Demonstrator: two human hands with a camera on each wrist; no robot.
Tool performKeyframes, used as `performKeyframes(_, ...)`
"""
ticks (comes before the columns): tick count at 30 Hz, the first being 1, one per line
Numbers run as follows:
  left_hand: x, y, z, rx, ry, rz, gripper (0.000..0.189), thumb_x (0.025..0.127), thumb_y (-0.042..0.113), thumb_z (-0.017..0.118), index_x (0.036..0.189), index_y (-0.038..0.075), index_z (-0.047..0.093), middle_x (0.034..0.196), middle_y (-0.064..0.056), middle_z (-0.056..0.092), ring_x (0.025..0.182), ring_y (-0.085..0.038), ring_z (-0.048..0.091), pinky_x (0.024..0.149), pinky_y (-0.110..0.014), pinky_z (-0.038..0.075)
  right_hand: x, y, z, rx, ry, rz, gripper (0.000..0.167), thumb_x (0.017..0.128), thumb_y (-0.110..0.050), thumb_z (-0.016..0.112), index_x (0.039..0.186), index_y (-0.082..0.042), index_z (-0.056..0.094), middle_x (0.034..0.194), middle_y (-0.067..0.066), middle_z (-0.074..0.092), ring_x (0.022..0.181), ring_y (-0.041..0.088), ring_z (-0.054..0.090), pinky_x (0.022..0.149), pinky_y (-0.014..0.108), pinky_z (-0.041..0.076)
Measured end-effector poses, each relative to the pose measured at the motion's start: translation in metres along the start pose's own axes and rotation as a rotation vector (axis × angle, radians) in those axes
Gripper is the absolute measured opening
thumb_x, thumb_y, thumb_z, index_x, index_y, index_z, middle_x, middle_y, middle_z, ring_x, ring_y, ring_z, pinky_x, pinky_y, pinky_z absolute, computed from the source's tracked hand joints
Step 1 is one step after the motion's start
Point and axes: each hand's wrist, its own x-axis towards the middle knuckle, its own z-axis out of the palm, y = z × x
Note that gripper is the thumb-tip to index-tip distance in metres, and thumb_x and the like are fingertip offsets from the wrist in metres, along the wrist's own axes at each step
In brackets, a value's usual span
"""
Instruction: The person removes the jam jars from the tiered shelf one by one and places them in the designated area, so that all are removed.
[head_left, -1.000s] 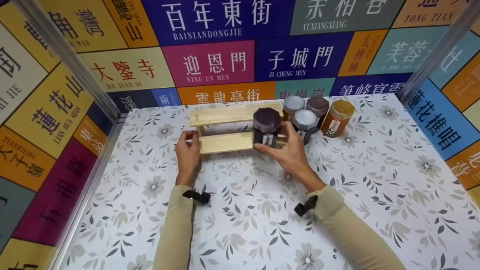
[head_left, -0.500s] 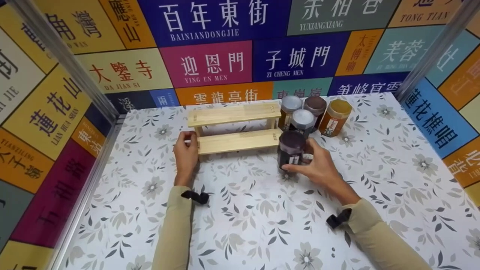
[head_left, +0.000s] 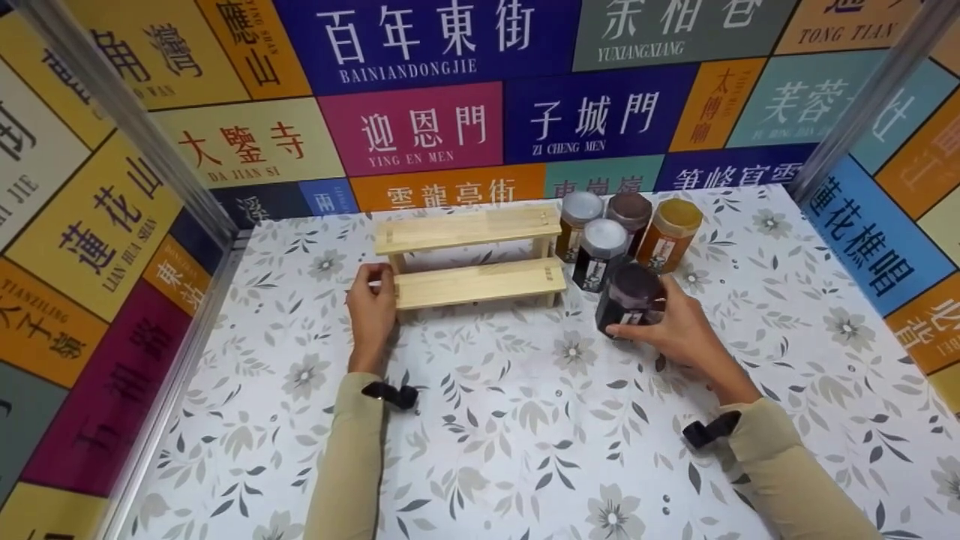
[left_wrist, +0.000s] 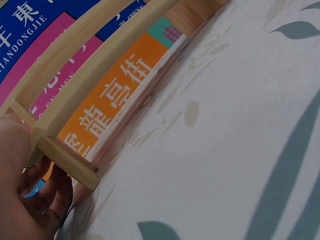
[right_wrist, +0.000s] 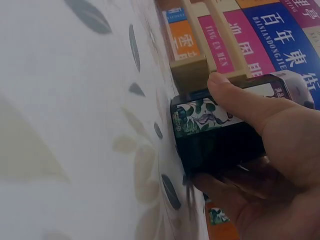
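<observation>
My right hand (head_left: 679,322) grips a dark octagonal jar (head_left: 628,292) with a purplish-black lid, thumb across its label and fingers behind. In the right wrist view the jar (right_wrist: 220,130) stands with its base at the tabletop; whether it touches is unclear. A two-tier pale wooden stand (head_left: 480,283) has nothing on either shelf. At the stand's left end, my left hand (head_left: 371,311) holds the lower shelf. The left wrist view shows my fingers (left_wrist: 55,195) curled behind the stand's leg (left_wrist: 70,162).
Right of the stand are a silver-lidded dark jar (head_left: 596,262), another silver-lidded jar (head_left: 572,236), a brown-lidded jar (head_left: 632,214) and an amber jar (head_left: 667,244). A printed wall (head_left: 442,127) rises behind the floral tabletop (head_left: 465,427).
My right hand has carried the dark jar from in front of the stand's right end to the right and down to the tabletop. My left hand has stayed on the stand.
</observation>
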Motion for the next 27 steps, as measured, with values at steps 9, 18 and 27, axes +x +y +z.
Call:
performKeyframes(9,-0.001,0.002,-0.001,0.002,-0.009,-0.011,0.023,0.112,0.024,0.058,0.121,0.008,0.071,0.119,-0.014,0.073,0.092,-0.027,0.071,0.081,-0.035,0.055,0.011,0.012,-0.01,-0.012,0.113,0.07,0.117,0.079,-0.059,0.094,0.162,-0.001,0.036,0.151,0.03,0.058,0.14,0.048,0.056,0.114,0.066,0.045)
performKeyframes(18,-0.001,0.002,-0.001,0.011,-0.006,-0.008,0.023,0.112,0.026,0.058,0.121,0.009,0.071,0.118,-0.014,0.072,0.092,-0.028,0.07,0.084,-0.038,0.056,0.027,0.013,-0.003,-0.045,0.244,0.082,0.102,0.08,-0.054,0.095,0.151,0.002,0.046,0.141,0.03,0.064,0.132,0.049,0.061,0.11,0.064,0.048)
performKeyframes(27,-0.001,0.0,0.0,0.011,-0.007,-0.005,0.023,0.112,0.025,0.059,0.121,0.008,0.07,0.118,-0.014,0.073,0.094,-0.026,0.07,0.085,-0.035,0.056,0.029,0.022,-0.016,-0.046,0.103,0.028,0.082,0.088,-0.038,0.093,0.149,-0.001,0.052,0.138,0.027,0.067,0.13,0.046,0.064,0.111,0.061,0.049)
